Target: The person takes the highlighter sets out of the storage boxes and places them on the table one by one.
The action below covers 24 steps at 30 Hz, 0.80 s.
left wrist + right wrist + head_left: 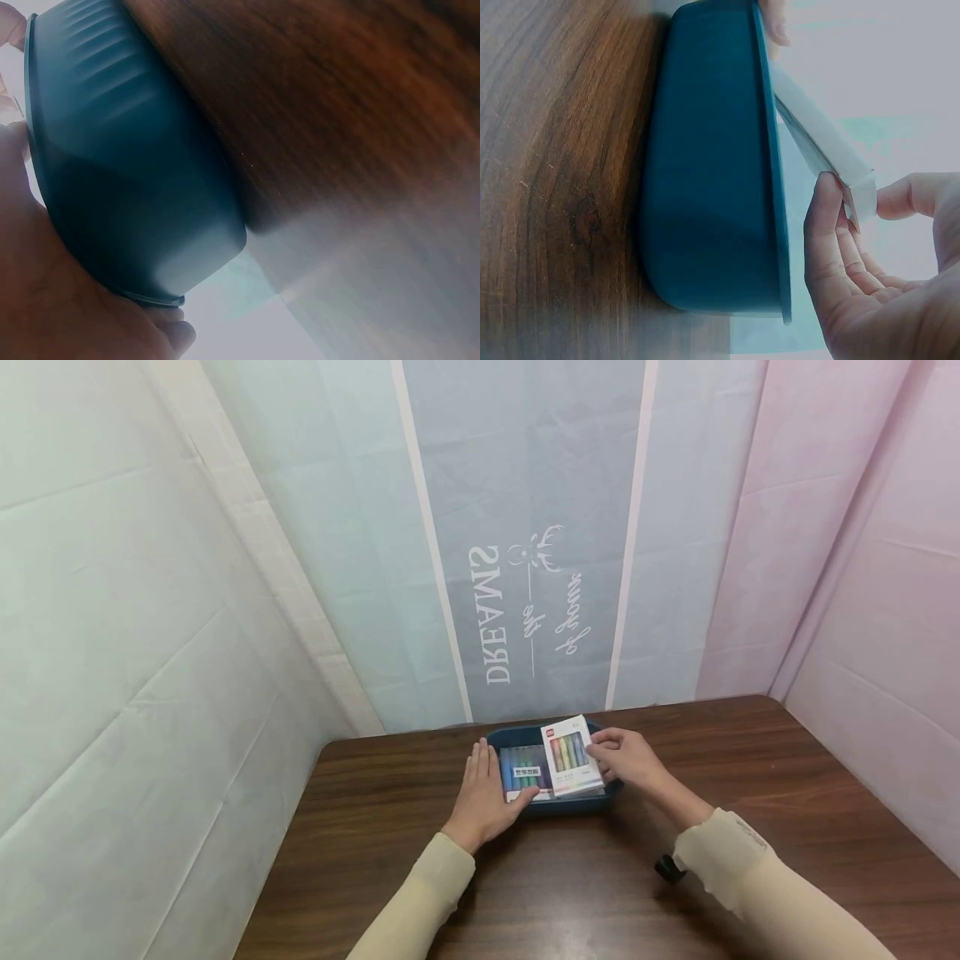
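A dark teal plastic basin (562, 807) stands near the table's far edge. My right hand (626, 760) pinches a white box of coloured pens (572, 756) by its right side, between thumb and fingers. In the right wrist view the box (829, 139) leans at a slant over the rim of the basin (712, 165). My left hand (483, 793) rests along the basin's left rim, fingers straight and thumb reaching over the front. Inside the basin lies a pack of blue, green and purple pens (513, 760) with a white label, partly covered by the box.
The brown wooden table (360, 860) spreads around the basin. Pale fabric walls (540, 485) rise behind it and at both sides, the back one with printed lettering. A small black object (670, 868) shows beside the right sleeve.
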Each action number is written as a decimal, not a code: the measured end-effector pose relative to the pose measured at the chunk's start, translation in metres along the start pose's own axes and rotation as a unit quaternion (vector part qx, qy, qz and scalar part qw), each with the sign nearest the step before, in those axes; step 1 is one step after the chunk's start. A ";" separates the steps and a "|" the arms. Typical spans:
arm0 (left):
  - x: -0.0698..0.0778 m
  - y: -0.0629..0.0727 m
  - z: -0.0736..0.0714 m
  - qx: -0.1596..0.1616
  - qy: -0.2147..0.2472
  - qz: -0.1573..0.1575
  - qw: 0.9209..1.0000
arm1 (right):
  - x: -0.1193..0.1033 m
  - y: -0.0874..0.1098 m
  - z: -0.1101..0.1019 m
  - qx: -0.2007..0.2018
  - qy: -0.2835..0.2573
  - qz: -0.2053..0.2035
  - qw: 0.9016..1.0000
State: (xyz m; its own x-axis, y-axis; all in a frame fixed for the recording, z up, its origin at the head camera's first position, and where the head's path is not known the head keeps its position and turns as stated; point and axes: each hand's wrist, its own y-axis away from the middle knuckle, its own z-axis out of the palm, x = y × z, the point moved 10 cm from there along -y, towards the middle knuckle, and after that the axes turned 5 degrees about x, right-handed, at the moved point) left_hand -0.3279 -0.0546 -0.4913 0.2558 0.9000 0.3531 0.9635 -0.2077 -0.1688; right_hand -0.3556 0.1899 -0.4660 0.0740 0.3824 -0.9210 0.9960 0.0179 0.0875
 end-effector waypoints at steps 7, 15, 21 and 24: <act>-0.001 0.000 0.000 0.005 -0.006 -0.001 1.000 | -0.002 0.005 -0.006 -0.001 0.002 0.000 1.000; -0.001 0.000 0.002 0.009 -0.002 -0.002 1.000 | -0.001 0.011 -0.009 -0.008 0.003 0.011 1.000; -0.001 0.000 0.003 0.012 -0.005 -0.003 1.000 | -0.001 0.015 -0.009 -0.023 -0.006 0.001 1.000; -0.001 0.000 0.003 0.014 -0.009 -0.002 1.000 | -0.001 0.017 -0.007 -0.029 -0.011 0.002 1.000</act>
State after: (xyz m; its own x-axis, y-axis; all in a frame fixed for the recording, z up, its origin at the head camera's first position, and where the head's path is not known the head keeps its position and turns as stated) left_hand -0.3285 -0.0542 -0.4946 0.2508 0.9073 0.3374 0.9617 -0.1939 -0.1935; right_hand -0.3391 0.1967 -0.4613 0.0805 0.3618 -0.9288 0.9910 0.0706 0.1134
